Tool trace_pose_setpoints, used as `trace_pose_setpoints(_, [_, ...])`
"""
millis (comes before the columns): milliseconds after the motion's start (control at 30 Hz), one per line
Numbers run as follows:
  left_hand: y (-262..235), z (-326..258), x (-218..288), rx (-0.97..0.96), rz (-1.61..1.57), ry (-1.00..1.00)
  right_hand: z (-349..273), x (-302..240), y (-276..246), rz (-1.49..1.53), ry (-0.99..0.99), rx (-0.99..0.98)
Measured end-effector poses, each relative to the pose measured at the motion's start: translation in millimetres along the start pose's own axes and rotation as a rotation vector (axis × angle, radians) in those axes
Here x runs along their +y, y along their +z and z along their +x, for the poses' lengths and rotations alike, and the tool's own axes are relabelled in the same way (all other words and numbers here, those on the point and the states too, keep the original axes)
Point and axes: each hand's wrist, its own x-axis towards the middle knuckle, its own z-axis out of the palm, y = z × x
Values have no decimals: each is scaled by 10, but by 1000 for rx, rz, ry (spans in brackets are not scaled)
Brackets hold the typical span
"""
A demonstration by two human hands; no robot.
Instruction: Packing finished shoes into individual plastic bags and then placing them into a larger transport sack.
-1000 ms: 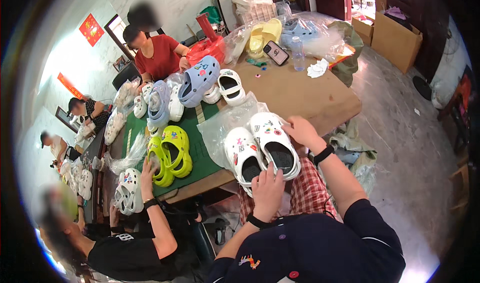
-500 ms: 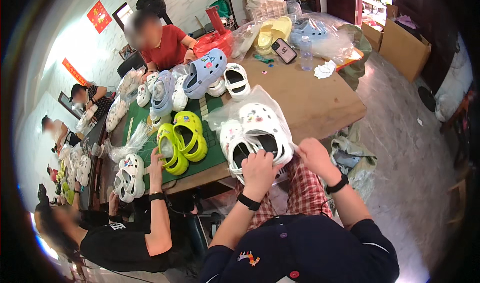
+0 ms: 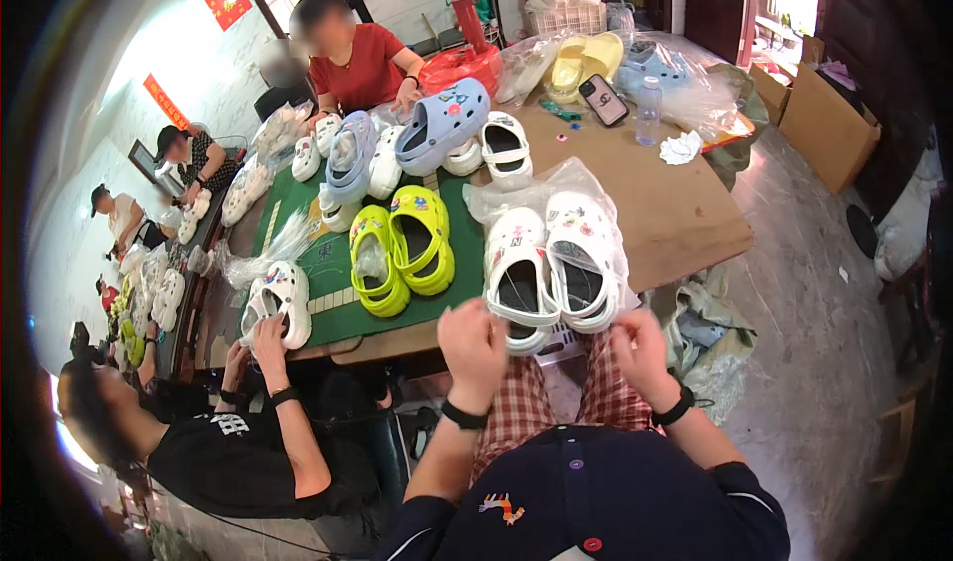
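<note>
The pair of white clogs (image 3: 581,225) lies at the near edge of the table (image 3: 690,204), to the left of its right corner, and the heels seem to reach over this edge. The long axis of both clogs goes from the near edge toward the far side, with the toes away from the person. From the two grips, the pair lies ahead and between. The left grip (image 3: 473,348) is just beside the heel of the left clog; the right grip (image 3: 643,352) is near the heel of the right one, on its outer side. The left seems a little nearer. A clear plastic bag (image 3: 581,176) shows around and beyond the toes. In both grips the fingers are bent, partly closed; whether they pinch the bag or touch a heel, I cannot tell. The lime clogs (image 3: 415,204) stand on the left, on the green mat (image 3: 323,308)
</note>
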Motion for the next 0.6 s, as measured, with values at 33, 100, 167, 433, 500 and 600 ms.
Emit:
trace_pose_setpoints(33, [68, -14, -188, 49, 3, -107, -43, -69, 49, 33, -42, -174])
trace_pose_setpoints(100, [254, -134, -610, -75, -1, -343, -89, -183, 323, 57, -132, -316])
trace_pose_setpoints(167, [487, -236, -872, -227, -244, -615, -32, -442, 504, 20, -220, -413])
trace_pose_setpoints(433, [580, -119, -804, -439, -50, -537, 219, -536, 892, -419, -338, -406])
trace_pose_setpoints(500, [557, -112, -745, -413, -75, -509, 234, -545, 904, -430, -302, -399])
trace_pose_setpoints(600, [450, -86, -642, -370, -99, -416, 280, -575, 854, -380, -239, -312])
